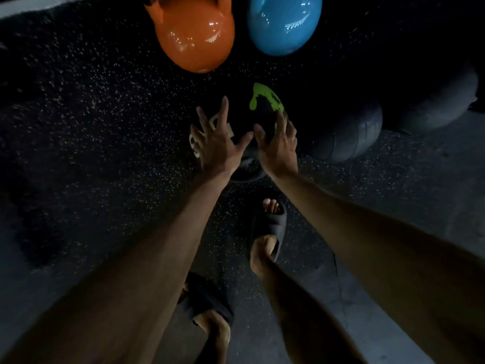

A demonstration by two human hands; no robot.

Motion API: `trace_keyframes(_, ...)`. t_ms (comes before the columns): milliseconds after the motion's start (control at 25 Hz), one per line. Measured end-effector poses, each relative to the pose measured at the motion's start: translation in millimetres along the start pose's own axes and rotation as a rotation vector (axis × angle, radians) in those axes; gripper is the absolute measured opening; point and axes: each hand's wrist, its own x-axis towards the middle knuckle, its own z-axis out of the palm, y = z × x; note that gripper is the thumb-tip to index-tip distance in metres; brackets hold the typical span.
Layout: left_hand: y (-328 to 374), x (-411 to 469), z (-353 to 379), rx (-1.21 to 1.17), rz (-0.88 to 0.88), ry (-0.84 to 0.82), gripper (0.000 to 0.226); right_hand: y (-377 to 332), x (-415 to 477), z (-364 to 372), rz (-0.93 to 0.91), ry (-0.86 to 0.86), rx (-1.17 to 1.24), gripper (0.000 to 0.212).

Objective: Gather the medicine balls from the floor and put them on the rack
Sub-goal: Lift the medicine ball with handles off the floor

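A black medicine ball (242, 119) with a lime-green patch and pale lettering lies on the dark speckled floor in the middle of the view. My left hand (216, 140) lies over its left side with fingers spread and straight. My right hand (278, 143) covers its right side, fingers bent over the green patch. The thumbs nearly meet over the ball. The scene is dim, so the ball's lower edge is hard to make out.
An orange kettlebell (194, 35) and a blue one (284, 22) stand just beyond the ball. Dark ribbed round weights (351, 137) lie to the right. My feet in dark slides (270, 227) stand on the floor below the ball.
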Motion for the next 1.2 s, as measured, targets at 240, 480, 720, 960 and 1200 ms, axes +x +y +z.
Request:
trace_keyframes(240,23.4,-3.5,11.2,-0.016,0.204,0.053,0.089,20.1,35.8,-33.2,0.211,0.011,0.146,0.062)
trace_keyframes(480,22.7,-13.9,-5.0,0.014,0.043,-0.083,0.08,11.2,10.4,-66.6,0.138,-0.081,-0.022,0.039)
trace_keyframes(720,25.7,-112.3,-105.8,-0.095,-0.211,-0.075,0.045,-71.4,-102.1,-105.4,-0.237,-0.364,-0.495,0.033)
trace_keyframes(960,22.7,-317.6,-184.2,-0.203,-0.4,0.008,0.031,-158.7,-261.1,-145.5,-0.522,-0.606,-0.763,0.032)
trace_keyframes(1200,5.5,-522.3,-203.8,-0.502,-0.691,0.249,0.032,-187.7,-434.7,-156.9,-0.782,-0.815,-1.058,0.04)
